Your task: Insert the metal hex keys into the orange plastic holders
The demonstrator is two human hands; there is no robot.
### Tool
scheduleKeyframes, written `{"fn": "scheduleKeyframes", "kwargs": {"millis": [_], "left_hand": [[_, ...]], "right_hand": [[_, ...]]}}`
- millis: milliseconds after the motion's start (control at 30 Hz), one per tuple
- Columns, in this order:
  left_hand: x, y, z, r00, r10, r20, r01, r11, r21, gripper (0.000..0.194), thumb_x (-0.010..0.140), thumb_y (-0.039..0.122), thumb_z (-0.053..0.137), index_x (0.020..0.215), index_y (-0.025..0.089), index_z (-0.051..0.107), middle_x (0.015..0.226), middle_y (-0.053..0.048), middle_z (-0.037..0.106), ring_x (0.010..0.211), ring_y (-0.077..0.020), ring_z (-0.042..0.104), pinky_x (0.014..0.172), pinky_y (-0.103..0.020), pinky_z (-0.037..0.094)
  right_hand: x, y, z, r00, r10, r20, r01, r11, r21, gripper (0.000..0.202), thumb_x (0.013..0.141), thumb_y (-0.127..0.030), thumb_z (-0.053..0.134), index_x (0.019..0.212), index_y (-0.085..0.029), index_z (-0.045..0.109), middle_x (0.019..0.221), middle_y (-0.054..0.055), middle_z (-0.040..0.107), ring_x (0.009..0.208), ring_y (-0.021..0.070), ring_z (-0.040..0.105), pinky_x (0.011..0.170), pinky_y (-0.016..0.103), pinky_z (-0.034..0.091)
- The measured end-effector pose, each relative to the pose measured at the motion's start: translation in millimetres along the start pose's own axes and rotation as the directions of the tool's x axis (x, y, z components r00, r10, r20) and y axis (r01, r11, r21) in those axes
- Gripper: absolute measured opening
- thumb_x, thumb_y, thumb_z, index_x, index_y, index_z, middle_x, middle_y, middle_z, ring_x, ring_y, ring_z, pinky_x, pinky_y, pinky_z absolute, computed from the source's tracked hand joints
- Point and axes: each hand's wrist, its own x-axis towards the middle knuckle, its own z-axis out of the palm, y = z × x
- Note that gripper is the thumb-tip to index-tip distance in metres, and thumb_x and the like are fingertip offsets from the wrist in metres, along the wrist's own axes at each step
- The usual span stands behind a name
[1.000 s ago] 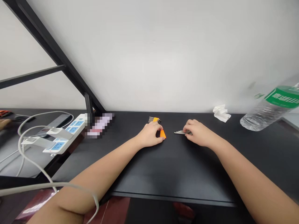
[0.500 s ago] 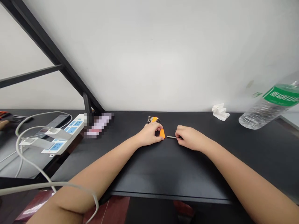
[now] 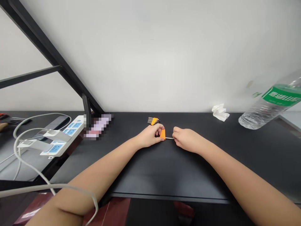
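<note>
My left hand (image 3: pixel 152 135) is closed on an orange hex key holder (image 3: pixel 162 134), pinching it between thumb and fingers just above the black table. A thin metal hex key (image 3: pixel 169 138) is pinched in my right hand (image 3: pixel 182 138). Its tip meets the right side of the orange holder; how far in it sits I cannot tell. Behind my left hand lies a second orange holder (image 3: pixel 154 121) with several hex keys in it, partly covered by my fingers.
A crumpled white tissue (image 3: pixel 220 112) and a tilted plastic bottle (image 3: pixel 263 110) are at the right. To the left are a white power strip (image 3: pixel 76 121) with plugs, a phone (image 3: pixel 55 124), a blurred packet (image 3: pixel 98 126) and a black frame (image 3: pixel 70 81). A white cable (image 3: pixel 77 187) hangs over my left forearm.
My right hand has moved left with the hex key, closing the gap so its tip now reaches the orange holder. My left hand still grips the holder, nearly unmoved.
</note>
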Motion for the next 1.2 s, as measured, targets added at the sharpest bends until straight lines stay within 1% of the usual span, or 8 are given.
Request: {"fn": "scheduleKeyframes", "kwargs": {"millis": [267, 433, 567, 633, 833, 933, 1100, 1200], "left_hand": [[0.0, 3.8, 3.8, 0.999, 0.036, 0.024, -0.035, 0.999, -0.040, 0.038, 0.081, 0.032, 0.074, 0.114, 0.023, 0.058, 0.087, 0.001, 0.063, 0.078, -0.0151, 0.058, 0.072, -0.029, 0.048], [0.2, 7.4, 6.6, 0.997, 0.075, 0.033, -0.073, 0.996, -0.048, 0.033, 0.083, 0.028, 0.072, 0.111, 0.023, 0.056, 0.087, 0.001, 0.062, 0.078, -0.0144, 0.058, 0.070, -0.027, 0.048], [-2.0, 10.1, 4.9, 0.998, 0.055, 0.027, -0.054, 0.998, -0.015, 0.033, 0.083, 0.027, 0.072, 0.112, 0.023, 0.056, 0.088, 0.001, 0.062, 0.080, -0.0155, 0.060, 0.071, -0.028, 0.048], [-3.0, 10.7, 3.9, 0.998, 0.050, 0.023, -0.051, 0.999, 0.015, 0.036, 0.082, 0.027, 0.074, 0.113, 0.023, 0.056, 0.090, 0.000, 0.063, 0.082, -0.0163, 0.060, 0.074, -0.029, 0.049], [-2.7, 6.8, 3.4, 0.998, 0.054, 0.023, -0.055, 0.997, 0.047, 0.037, 0.082, 0.032, 0.076, 0.112, 0.024, 0.057, 0.093, 0.000, 0.063, 0.084, -0.0170, 0.061, 0.076, -0.030, 0.050], [-1.8, 4.5, 3.8, 0.999, 0.048, 0.024, -0.049, 0.998, 0.045, 0.037, 0.082, 0.032, 0.076, 0.112, 0.024, 0.056, 0.092, 0.000, 0.063, 0.083, -0.0164, 0.060, 0.076, -0.029, 0.050], [-1.9, 7.3, 2.5, 0.999, 0.039, 0.027, -0.039, 0.999, 0.035, 0.036, 0.082, 0.031, 0.075, 0.112, 0.023, 0.055, 0.092, 0.000, 0.061, 0.084, -0.0161, 0.060, 0.076, -0.029, 0.049], [-3.1, 10.8, 1.3, 0.999, 0.027, 0.023, -0.028, 0.999, 0.035, 0.036, 0.081, 0.028, 0.074, 0.111, 0.023, 0.055, 0.093, 0.000, 0.062, 0.085, -0.0162, 0.061, 0.077, -0.029, 0.050]], "right_hand": [[4.5, -9.5, -0.6, 1.000, -0.004, 0.010, 0.004, 0.999, -0.039, 0.020, 0.100, -0.020, 0.048, 0.093, -0.015, 0.066, 0.101, 0.007, 0.060, 0.061, 0.0115, 0.050, 0.057, 0.029, 0.032], [12.5, -17.8, 7.9, 0.996, -0.012, -0.084, 0.027, 0.981, 0.190, 0.017, 0.101, -0.021, 0.048, 0.097, -0.017, 0.064, 0.100, 0.006, 0.059, 0.072, 0.0135, 0.055, 0.067, 0.027, 0.040], [6.2, -6.9, -1.4, 0.982, 0.078, -0.174, -0.012, 0.937, 0.350, 0.009, 0.093, -0.015, 0.053, 0.096, -0.019, 0.060, 0.096, 0.004, 0.061, 0.080, 0.0146, 0.057, 0.072, 0.026, 0.043], [-1.3, 7.6, -8.8, 0.979, 0.131, -0.158, -0.078, 0.950, 0.302, 0.010, 0.091, -0.015, 0.053, 0.092, -0.020, 0.062, 0.094, 0.004, 0.062, 0.080, 0.0156, 0.057, 0.073, 0.027, 0.043], [-15.5, 43.5, -13.0, 0.973, 0.227, 0.036, -0.229, 0.955, 0.189, 0.017, 0.093, -0.020, 0.054, 0.084, -0.021, 0.068, 0.097, 0.005, 0.063, 0.074, 0.0153, 0.059, 0.066, 0.028, 0.042], [-14.2, 43.0, -9.6, 0.972, 0.229, 0.057, -0.234, 0.962, 0.137, 0.020, 0.093, -0.017, 0.051, 0.079, -0.020, 0.065, 0.094, 0.005, 0.063, 0.073, 0.0154, 0.059, 0.064, 0.028, 0.040], [-12.1, 38.2, -9.4, 0.970, 0.243, 0.025, -0.244, 0.965, 0.095, 0.010, 0.091, -0.017, 0.054, 0.087, -0.020, 0.063, 0.097, 0.005, 0.064, 0.075, 0.0164, 0.060, 0.064, 0.028, 0.038], [-12.3, 37.1, -10.7, 0.969, 0.243, 0.048, -0.246, 0.968, 0.056, 0.015, 0.091, -0.014, 0.051, 0.081, -0.020, 0.061, 0.093, 0.006, 0.063, 0.073, 0.0166, 0.058, 0.062, 0.028, 0.037]]}}
